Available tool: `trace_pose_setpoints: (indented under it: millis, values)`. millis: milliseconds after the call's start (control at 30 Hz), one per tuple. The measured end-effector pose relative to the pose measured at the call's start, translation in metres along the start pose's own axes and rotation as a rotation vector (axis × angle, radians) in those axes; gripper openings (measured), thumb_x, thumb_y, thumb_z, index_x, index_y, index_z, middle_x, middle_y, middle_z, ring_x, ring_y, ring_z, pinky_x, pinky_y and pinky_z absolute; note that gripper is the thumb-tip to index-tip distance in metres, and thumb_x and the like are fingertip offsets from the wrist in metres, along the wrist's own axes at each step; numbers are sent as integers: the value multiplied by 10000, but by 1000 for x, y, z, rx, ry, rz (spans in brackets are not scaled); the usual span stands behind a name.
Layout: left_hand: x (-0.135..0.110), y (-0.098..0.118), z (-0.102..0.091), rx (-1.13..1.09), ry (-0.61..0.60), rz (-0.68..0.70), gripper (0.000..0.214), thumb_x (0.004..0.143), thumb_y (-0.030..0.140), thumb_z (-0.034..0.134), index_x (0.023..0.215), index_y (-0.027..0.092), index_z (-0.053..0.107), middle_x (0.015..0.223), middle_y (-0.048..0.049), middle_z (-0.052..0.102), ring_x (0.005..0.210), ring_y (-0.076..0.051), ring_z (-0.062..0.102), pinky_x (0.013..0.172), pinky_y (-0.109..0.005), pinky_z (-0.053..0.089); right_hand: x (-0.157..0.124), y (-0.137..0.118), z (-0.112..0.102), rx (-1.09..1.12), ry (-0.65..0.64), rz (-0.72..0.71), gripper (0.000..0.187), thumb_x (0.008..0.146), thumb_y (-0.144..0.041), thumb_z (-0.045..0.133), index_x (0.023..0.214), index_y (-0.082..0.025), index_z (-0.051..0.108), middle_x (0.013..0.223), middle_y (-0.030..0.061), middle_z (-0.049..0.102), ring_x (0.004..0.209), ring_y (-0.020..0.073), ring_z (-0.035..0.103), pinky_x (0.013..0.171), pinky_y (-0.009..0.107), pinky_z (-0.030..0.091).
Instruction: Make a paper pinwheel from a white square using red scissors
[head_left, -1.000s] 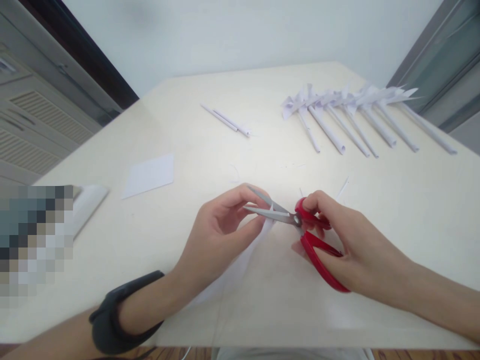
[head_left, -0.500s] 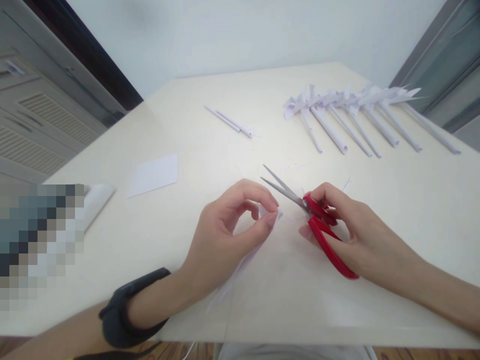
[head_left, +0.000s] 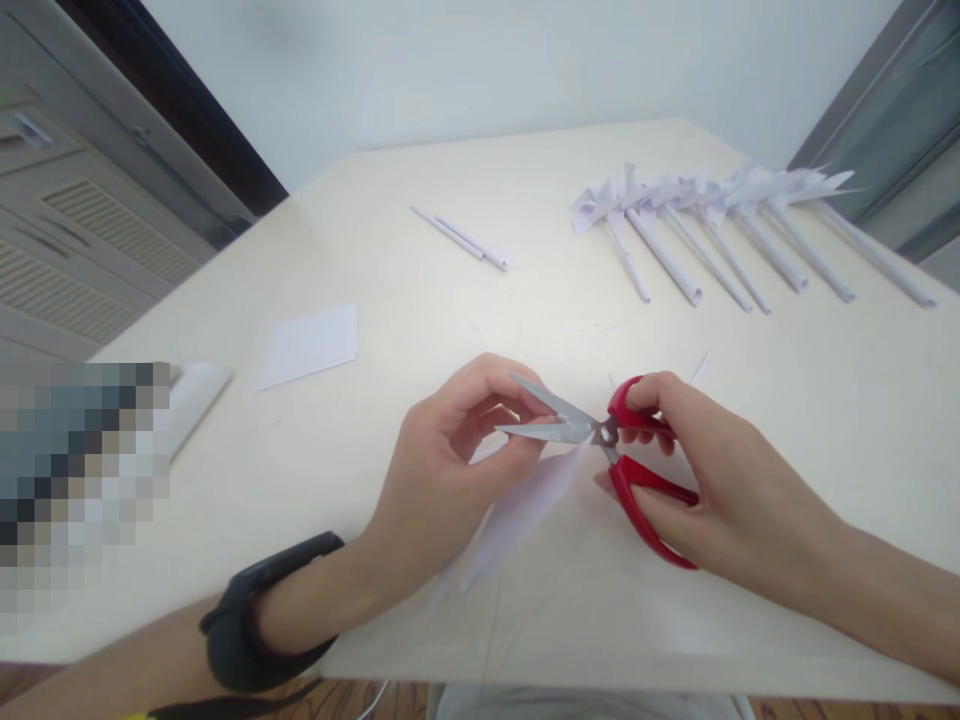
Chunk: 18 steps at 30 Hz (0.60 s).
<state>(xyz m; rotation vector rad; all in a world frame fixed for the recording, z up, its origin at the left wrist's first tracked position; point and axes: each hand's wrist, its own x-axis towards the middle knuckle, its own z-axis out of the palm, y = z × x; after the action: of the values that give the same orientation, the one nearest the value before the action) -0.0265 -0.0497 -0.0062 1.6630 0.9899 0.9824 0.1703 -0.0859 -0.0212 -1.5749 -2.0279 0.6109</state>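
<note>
My left hand [head_left: 472, 450], with a dark band on its wrist, pinches a white sheet of paper [head_left: 531, 508] between thumb and forefinger. The paper hangs down below the fingers, its corner pointing right. My right hand [head_left: 697, 470] holds red-handled scissors [head_left: 609, 432] with thumb and fingers in the loops. The scissors' blades are spread and point left, reaching across the left fingertips. One corner of the paper lies at the blades near the pivot; whether it is being cut I cannot tell.
Several rolled paper sticks with folded paper tops [head_left: 712, 205] lie in a row at the back right. Two thin paper rolls [head_left: 465, 240] lie at the back middle. A white paper rectangle [head_left: 311, 345] is at left, near a blurred-out object [head_left: 67, 470]. Small scraps lie behind the scissors.
The scissors have moved left and turned, so their spread blades now reach the paper at my left fingertips. More of the paper shows below my left hand.
</note>
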Motion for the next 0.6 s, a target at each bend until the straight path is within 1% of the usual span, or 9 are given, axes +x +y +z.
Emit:
trace_pose_setpoints:
  millis: [167,300,600]
  values:
    - [0,0,1,-49,-39,1,179,779,14,542,794,180,608,847,7,588,791,-96,560,688,-180,458,0,0,-1,1,17,-16,266,717,-183,591,918,-247,429,848,-12,560,686,120,510,550,234,447]
    - [0,0,0,-79,-57,0,212,768,-11,531,805,179,617,856,12,591,784,-85,567,695,-168,464,1,0,0,-3,15,-31,267,718,-175,588,926,-243,434,858,-3,570,706,130,528,566,243,459]
    - [0,0,1,-124,-42,3,224,739,-45,537,777,158,623,844,9,582,757,-68,567,658,-133,470,1,0,-1,-32,23,-40,276,724,-194,591,948,-242,438,881,2,570,733,130,539,574,242,469]
